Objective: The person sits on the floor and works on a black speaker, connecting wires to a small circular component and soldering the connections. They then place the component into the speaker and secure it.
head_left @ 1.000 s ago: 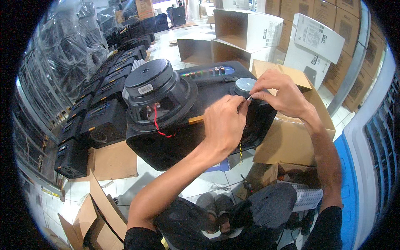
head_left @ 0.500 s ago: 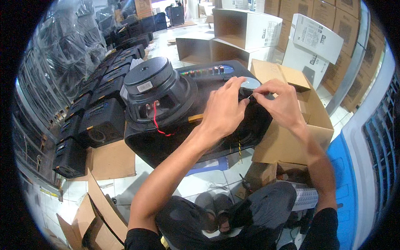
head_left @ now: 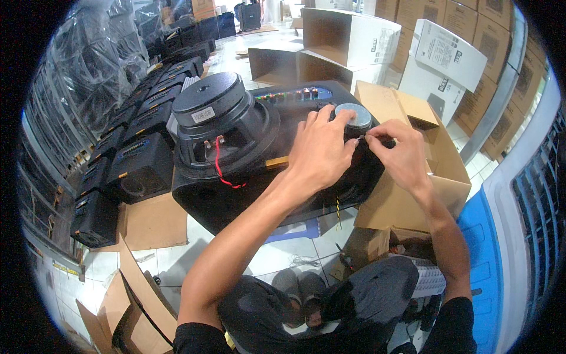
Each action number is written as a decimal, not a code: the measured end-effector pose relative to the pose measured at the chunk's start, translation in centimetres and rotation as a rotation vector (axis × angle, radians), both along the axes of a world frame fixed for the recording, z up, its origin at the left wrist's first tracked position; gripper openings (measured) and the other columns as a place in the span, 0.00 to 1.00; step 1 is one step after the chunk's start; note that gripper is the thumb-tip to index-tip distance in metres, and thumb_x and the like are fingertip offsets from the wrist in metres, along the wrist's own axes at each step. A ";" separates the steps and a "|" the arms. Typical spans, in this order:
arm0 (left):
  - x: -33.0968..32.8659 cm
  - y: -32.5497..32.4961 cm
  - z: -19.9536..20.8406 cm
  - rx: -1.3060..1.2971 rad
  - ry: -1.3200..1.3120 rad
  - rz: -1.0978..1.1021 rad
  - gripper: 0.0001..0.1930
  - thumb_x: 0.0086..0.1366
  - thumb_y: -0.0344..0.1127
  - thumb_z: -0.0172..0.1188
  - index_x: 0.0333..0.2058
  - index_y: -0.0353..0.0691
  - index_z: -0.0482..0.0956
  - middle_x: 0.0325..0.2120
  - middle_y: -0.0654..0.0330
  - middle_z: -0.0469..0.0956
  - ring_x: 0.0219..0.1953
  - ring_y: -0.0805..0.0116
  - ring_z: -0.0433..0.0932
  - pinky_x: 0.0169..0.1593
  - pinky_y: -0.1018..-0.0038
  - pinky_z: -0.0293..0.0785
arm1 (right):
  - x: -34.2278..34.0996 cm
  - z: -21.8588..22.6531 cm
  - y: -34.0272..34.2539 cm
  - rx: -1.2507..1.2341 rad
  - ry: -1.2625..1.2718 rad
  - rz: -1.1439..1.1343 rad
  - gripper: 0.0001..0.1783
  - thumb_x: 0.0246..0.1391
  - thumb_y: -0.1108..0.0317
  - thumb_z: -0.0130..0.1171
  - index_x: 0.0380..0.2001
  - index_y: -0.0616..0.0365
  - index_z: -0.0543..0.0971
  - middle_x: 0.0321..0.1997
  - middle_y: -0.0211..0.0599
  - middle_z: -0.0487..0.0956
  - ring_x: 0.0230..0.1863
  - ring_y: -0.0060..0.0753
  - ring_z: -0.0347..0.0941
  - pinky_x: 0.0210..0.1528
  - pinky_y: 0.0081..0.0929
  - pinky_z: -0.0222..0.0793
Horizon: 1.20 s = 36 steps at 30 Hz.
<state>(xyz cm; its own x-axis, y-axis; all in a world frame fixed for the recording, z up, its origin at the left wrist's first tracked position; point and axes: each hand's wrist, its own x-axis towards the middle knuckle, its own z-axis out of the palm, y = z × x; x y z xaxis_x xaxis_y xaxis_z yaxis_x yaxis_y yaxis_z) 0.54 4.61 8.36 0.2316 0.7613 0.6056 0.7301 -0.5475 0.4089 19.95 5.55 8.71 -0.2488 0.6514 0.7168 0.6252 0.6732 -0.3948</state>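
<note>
A black speaker cabinet (head_left: 236,203) lies in front of me with a large woofer (head_left: 206,109), magnet up, on its left part. Red wire (head_left: 217,165) runs from the woofer's terminal. At the cabinet's right end sits a small round driver (head_left: 355,116) with a silver top. My left hand (head_left: 321,150) grips this driver, forefinger on its top and thumb low at its near side. Beside that thumb, my right hand (head_left: 401,152) pinches something small and dark at the driver's edge; the fingertips mostly hide it.
Rows of black speaker cabinets (head_left: 141,165) stand at the left. An open brown carton (head_left: 413,203) is close on the right, with white boxes (head_left: 374,44) behind. A blue panel (head_left: 480,265) stands at far right. Twisted yellow-black wire (head_left: 338,206) hangs off the cabinet's near side.
My left hand has shifted slightly, uncovering more of the small driver's silver top. Both hands stay close together at its near edge, and the right hand keeps its pinch.
</note>
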 end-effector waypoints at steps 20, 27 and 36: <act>0.2 0.1 -0.8 0.074 0.095 -0.007 0.24 0.65 0.39 0.61 0.59 0.45 0.73 0.47 0.48 0.78 0.53 0.47 0.74 0.55 0.56 0.66 | 0.4 0.0 -0.6 0.718 -0.700 0.029 0.09 0.41 0.76 0.66 0.29 0.66 0.79 0.34 0.40 0.78 0.38 0.40 0.75 0.41 0.36 0.72; -0.1 0.4 -0.8 0.053 0.139 -0.016 0.26 0.65 0.38 0.60 0.61 0.45 0.70 0.49 0.47 0.77 0.54 0.47 0.74 0.54 0.53 0.66 | 0.6 4.5 0.5 0.669 -1.030 0.249 0.11 0.44 0.67 0.59 0.32 0.62 0.77 0.34 0.35 0.75 0.42 0.34 0.72 0.47 0.30 0.70; -0.2 0.0 -1.1 0.066 0.144 -0.011 0.26 0.64 0.38 0.61 0.61 0.43 0.71 0.47 0.46 0.78 0.53 0.47 0.75 0.53 0.54 0.66 | -0.4 4.5 0.3 0.164 -0.717 0.092 0.05 0.49 0.70 0.63 0.27 0.61 0.81 0.29 0.43 0.78 0.36 0.45 0.75 0.40 0.39 0.71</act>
<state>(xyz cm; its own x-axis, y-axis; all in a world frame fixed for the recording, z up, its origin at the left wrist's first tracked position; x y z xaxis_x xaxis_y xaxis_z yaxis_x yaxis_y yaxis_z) 0.33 4.65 7.28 0.3284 0.7175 0.6142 0.7722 -0.5784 0.2628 19.55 5.86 13.24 -0.7409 0.5037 0.4442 0.6298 0.7508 0.1991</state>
